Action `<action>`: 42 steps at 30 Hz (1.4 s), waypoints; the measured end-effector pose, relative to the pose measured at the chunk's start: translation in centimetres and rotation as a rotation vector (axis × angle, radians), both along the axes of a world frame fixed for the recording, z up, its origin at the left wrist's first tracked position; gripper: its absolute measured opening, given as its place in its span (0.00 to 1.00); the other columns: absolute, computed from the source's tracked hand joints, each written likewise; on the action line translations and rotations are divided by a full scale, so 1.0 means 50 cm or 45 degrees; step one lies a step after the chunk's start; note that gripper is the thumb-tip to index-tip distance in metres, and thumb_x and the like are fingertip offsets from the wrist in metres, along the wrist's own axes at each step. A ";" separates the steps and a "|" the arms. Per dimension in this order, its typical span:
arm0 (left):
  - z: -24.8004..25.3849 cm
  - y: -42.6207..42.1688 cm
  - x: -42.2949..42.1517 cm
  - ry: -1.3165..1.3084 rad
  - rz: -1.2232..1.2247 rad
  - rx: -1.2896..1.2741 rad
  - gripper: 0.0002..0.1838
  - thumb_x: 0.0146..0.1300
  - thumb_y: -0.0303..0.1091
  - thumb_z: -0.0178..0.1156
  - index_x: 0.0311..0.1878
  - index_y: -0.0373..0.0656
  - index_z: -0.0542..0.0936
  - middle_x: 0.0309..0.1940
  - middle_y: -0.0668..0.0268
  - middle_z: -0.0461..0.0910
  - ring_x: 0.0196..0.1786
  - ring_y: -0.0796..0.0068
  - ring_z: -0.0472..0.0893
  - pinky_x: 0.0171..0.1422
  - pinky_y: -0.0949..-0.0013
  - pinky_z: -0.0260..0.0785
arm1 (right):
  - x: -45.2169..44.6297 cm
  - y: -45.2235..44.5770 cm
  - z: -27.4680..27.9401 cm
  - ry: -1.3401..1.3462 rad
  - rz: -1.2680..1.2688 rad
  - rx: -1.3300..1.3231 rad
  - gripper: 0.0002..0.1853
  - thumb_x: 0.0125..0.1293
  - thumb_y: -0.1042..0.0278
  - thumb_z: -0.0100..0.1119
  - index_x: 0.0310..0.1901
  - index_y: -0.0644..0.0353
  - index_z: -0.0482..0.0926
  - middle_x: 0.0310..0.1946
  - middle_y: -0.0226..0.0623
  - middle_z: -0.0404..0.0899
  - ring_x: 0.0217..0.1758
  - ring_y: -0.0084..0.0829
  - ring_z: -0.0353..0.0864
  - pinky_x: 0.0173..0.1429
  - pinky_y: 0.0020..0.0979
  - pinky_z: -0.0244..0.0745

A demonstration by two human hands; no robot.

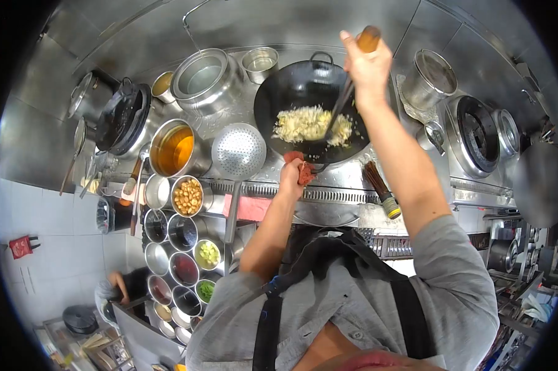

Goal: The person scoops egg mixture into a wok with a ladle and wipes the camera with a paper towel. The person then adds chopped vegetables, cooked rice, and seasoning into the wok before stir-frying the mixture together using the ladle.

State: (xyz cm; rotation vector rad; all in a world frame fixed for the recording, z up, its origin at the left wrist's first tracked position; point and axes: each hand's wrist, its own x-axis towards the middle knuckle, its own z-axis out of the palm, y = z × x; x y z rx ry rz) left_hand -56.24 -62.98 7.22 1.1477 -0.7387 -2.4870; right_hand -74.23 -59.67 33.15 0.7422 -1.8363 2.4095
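Observation:
A black wok (291, 83) sits on the steel stove, with pale, rice-like food (300, 123) spread across its lower middle. My right hand (368, 65) is closed on the wooden handle (370, 38) of a long metal utensil (342, 102), whose lower end rests in the food. At the wok's near edge, my left hand (292, 175) is wrapped round a red cloth (304, 172), against the near wok handle, which the cloth partly hides.
A perforated ladle (238, 150) lies left of the wok, near a pot of orange liquid (175, 148). Ingredient bowls (183, 269) stand at lower left. A bristle brush (383, 190) lies right of the wok. Another person (119, 287) is at far lower left.

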 end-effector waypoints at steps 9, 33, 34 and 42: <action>0.072 0.041 0.037 0.036 0.191 -0.055 0.15 0.52 0.24 0.50 0.45 0.45 0.72 0.19 0.64 0.73 0.14 0.75 0.68 0.14 0.71 0.61 | -0.029 0.091 0.163 0.450 0.136 -0.383 0.11 0.58 0.77 0.63 0.25 0.60 0.69 0.13 0.30 0.64 0.12 0.24 0.62 0.18 0.29 0.60; -0.114 -0.044 -0.078 -0.147 -0.004 -0.259 0.20 0.51 0.23 0.51 0.50 0.42 0.70 0.30 0.60 0.76 0.28 0.65 0.79 0.26 0.58 0.77 | -0.161 -0.115 -0.020 0.016 0.214 -0.254 0.13 0.59 0.76 0.62 0.24 0.59 0.67 0.12 0.29 0.62 0.12 0.23 0.59 0.20 0.29 0.60; -0.111 -0.050 -0.080 -0.164 -0.020 -0.250 0.20 0.51 0.23 0.51 0.50 0.41 0.70 0.30 0.60 0.76 0.28 0.65 0.79 0.27 0.57 0.77 | -0.140 -0.101 0.002 0.013 0.222 -0.260 0.13 0.59 0.76 0.62 0.24 0.59 0.67 0.12 0.29 0.62 0.12 0.23 0.59 0.20 0.29 0.60; -0.151 -0.057 -0.078 -0.122 -0.068 -0.296 0.20 0.52 0.24 0.52 0.50 0.43 0.70 0.29 0.59 0.75 0.27 0.65 0.79 0.25 0.58 0.77 | -0.148 -0.104 -0.095 0.526 0.140 0.147 0.12 0.56 0.67 0.70 0.22 0.61 0.76 0.16 0.28 0.75 0.22 0.18 0.72 0.29 0.23 0.68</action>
